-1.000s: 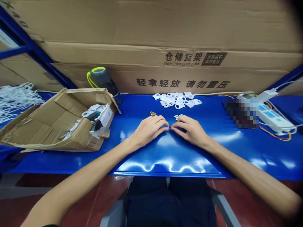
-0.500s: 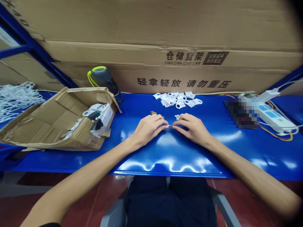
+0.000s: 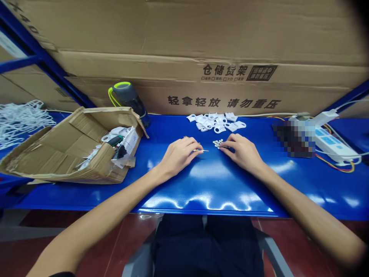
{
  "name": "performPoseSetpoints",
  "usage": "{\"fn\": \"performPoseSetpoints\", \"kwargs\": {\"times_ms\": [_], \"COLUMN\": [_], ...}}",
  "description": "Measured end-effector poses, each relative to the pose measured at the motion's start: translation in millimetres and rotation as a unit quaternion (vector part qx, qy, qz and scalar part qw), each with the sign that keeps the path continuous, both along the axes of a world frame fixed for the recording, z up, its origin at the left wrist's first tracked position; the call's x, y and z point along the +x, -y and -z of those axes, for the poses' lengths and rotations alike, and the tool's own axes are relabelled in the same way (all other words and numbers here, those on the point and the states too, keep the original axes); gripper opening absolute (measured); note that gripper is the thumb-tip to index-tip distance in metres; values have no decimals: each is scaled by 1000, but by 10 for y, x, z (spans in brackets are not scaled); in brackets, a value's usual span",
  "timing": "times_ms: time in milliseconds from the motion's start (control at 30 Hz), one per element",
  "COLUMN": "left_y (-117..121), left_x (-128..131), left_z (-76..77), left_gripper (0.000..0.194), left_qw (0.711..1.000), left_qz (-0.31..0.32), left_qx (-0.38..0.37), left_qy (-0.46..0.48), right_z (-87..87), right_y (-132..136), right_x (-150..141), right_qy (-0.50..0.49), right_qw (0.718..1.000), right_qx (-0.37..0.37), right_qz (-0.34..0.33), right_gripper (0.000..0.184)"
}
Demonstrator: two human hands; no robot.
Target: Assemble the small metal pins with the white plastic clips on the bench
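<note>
Blue and glossy, the bench [image 3: 207, 196] crosses the middle of the frame. Near the centre, the left hand [image 3: 180, 156] has its grip pinched around a thin pin [image 3: 206, 151], whose tip pokes out rightward; the fingers cover part of it. The right hand [image 3: 243, 151] curls at the right side of some small white pieces [image 3: 217, 142]; its fingers hide the contact, so I cannot tell whether its grip holds one. Brown bits [image 3: 186, 137] are mostly concealed behind the left knuckles. At right, pixelation masks a dark object [image 3: 294, 140] beside a power strip [image 3: 331, 144]. Both arms are cut off near the lower corners.

Blue surface separates the pin's tip from the right fingertips, and a broader stretch runs down to the front edge. White ringed parts [image 3: 215, 122] line the back; a cardboard box [image 3: 43, 154] bounds the left.
</note>
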State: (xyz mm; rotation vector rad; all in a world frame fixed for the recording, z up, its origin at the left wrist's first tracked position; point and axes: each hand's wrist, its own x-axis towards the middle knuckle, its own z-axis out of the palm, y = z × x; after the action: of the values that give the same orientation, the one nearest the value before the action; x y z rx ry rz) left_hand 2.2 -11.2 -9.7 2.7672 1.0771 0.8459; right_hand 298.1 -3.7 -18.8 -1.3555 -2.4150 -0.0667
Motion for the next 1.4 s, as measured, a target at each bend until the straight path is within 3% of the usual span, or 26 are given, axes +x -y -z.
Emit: {"fn": "performPoseSetpoints", "kwargs": {"times_ms": [400,833,1000,1133,1400], "left_y": [-10,-2,4,7,20], "left_x": [-5,8,11,11,22], "left_z": [26,13,4,5,9], "left_gripper": [26,22,22,23,21], "left_qw": [999,998,998,999,998], "left_qz": [32,25,23,22,25], "left_qx": [26,43,43,34,34], "left_qy": [5,32,34,32,45], "right_z": [20,-2,-41,-71,-138], "right_y": [15,-4,23,86,171], "right_x": [-35,-17,-56,-125,-198], "right_qy": [-4,3,-84,-183,-263], "right_qw": [1000,1000,995,975,949], "right_qx": [3,24,-28,-89,-133], "right_qz": [-22,-15,-43,-92,-116], "right_gripper": [24,23,20,18,16]}}
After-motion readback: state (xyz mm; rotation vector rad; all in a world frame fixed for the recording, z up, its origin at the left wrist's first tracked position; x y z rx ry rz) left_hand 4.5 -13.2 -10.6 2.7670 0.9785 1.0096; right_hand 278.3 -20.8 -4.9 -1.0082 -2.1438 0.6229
